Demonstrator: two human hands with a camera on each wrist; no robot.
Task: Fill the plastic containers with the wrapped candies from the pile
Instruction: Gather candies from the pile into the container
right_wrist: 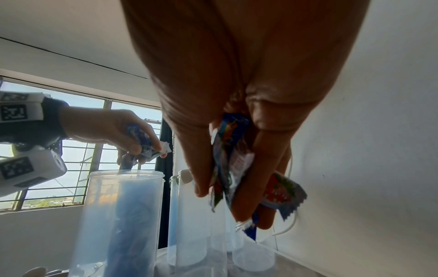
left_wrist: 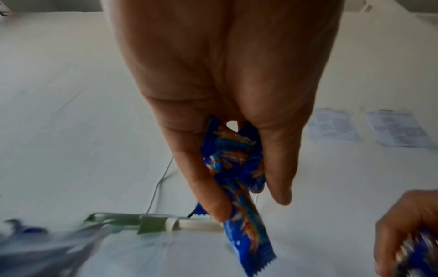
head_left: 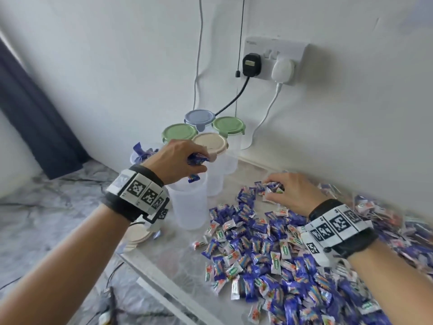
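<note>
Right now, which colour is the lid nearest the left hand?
Beige lid, clearest in the head view.

White wall [head_left: 117,66], double socket [head_left: 276,59], dark curtain [head_left: 35,118], barred window [right_wrist: 71,150]

We note a wall socket [head_left: 276,59] with black plug [head_left: 251,64] and white adapter [head_left: 282,71], dark curtain [head_left: 35,118] left, marbled floor [head_left: 46,219]
</note>
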